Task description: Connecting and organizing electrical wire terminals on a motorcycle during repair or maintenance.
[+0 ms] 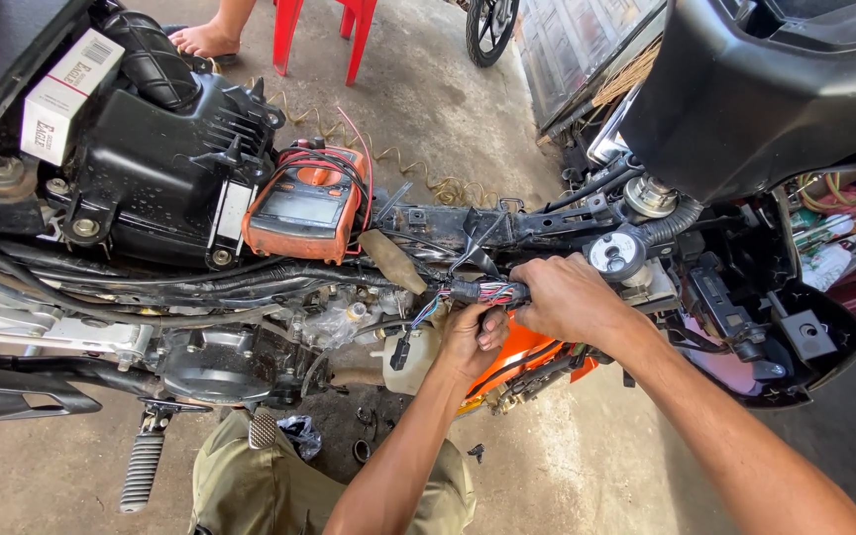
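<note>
where both hands meet, wire bundle (487,291) clamped between left hand (473,340) and right hand (569,297) fingers

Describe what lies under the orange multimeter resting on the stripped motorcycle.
The orange multimeter rests on the motorcycle frame, with black hoses and cables running below it. Its red and black leads drape over its top. What touches its underside is hidden.

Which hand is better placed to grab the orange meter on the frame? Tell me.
Left, likely. The left hand grips the wire bundle from below, on the side nearer the orange meter. The right hand holds the same bundle farther away.
</note>
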